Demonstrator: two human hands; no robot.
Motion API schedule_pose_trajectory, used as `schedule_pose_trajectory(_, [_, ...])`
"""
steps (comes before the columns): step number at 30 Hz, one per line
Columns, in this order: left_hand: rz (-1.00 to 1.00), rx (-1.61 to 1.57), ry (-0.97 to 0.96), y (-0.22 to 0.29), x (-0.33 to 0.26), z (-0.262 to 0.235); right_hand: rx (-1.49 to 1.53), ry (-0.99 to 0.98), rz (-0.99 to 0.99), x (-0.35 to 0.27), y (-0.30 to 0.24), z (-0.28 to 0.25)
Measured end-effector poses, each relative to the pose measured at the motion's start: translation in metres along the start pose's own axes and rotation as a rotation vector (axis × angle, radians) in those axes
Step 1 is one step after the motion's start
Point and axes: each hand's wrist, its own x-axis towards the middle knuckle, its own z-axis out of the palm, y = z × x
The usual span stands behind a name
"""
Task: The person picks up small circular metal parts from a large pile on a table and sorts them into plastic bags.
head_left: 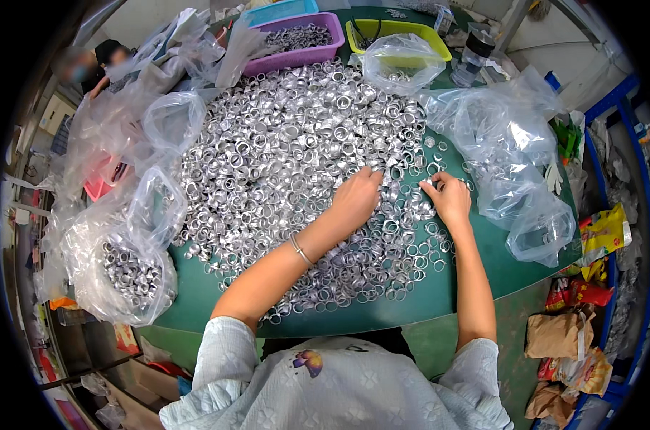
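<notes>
A broad heap of silvery metal rings (289, 136) covers the middle of the green table (203, 283). My left hand (357, 195), with a bangle (301, 249) on its wrist, reaches into the right part of the heap. Its fingers are curled down and closed, and what they grip is hidden. To its right, my right hand (451, 199) is at the heap's edge, thumb and fingers bent together over scattered rings (434, 247). Whether a ring sits between its fingertips is too small to tell.
Clear plastic bags lie on both sides, the left bag (128, 269) holding rings, the right one (497, 143) crumpled. Behind the heap stand a purple basket (337, 36) of small metal parts and a yellow-green basket (439, 44). A blue shelf (615, 279) is at right; another person (95, 68) is far left.
</notes>
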Motion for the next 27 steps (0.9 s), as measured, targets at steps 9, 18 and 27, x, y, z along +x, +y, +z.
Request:
schedule_pose_trajectory(9, [-0.249, -0.578, -0.028, 0.004, -0.019, -0.041, 1.777, -0.538, 0.306, -0.023, -0.010, -0.033])
schedule_pose_trajectory(18, [-0.687, -1.593, 0.138, 0.005, -0.032, -0.059, -0.078, -0.103, -0.183, -0.032, -0.061, 0.004])
schedule_pose_trajectory(27, [-0.561, -1.150, 0.065, -0.001, -0.037, -0.046, 0.734, -0.461, 0.013, -0.023, -0.044, -0.011])
